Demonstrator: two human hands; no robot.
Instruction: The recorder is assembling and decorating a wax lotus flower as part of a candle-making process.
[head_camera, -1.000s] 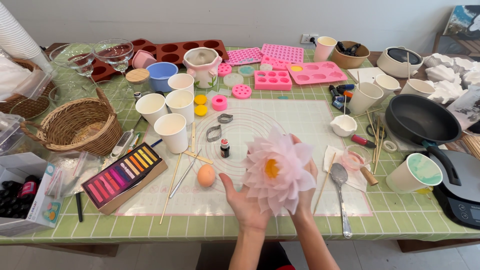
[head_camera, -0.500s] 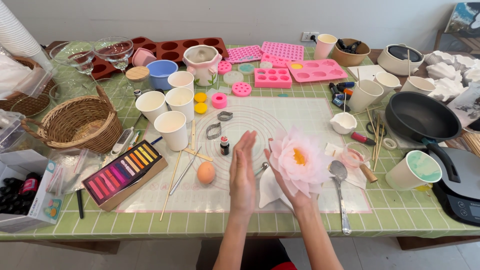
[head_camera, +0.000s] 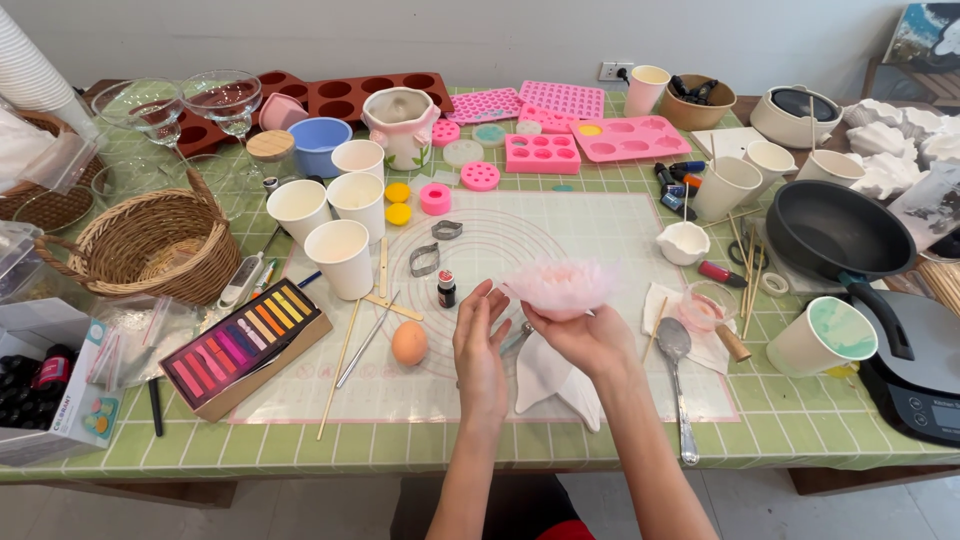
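Right hand (head_camera: 585, 340) cupping pink flower (head_camera: 560, 287), left hand (head_camera: 480, 345) open alongside.

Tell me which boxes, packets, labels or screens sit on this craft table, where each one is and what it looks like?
Box of pastel sticks: left of the mat, open flat cardboard tray, rainbow rows.
White carton: far left edge, coloured label on its side, dark bottles inside.
Small dropper bottle: on the mat beside the left hand, dark with a red and white label.
Kitchen scale: right edge, black, its small screen unreadable.
Clear plastic bags: far left, by the baskets.

Pink flower (head_camera: 562, 287) atop right hand (head_camera: 585, 340), left hand (head_camera: 480, 345) alongside.
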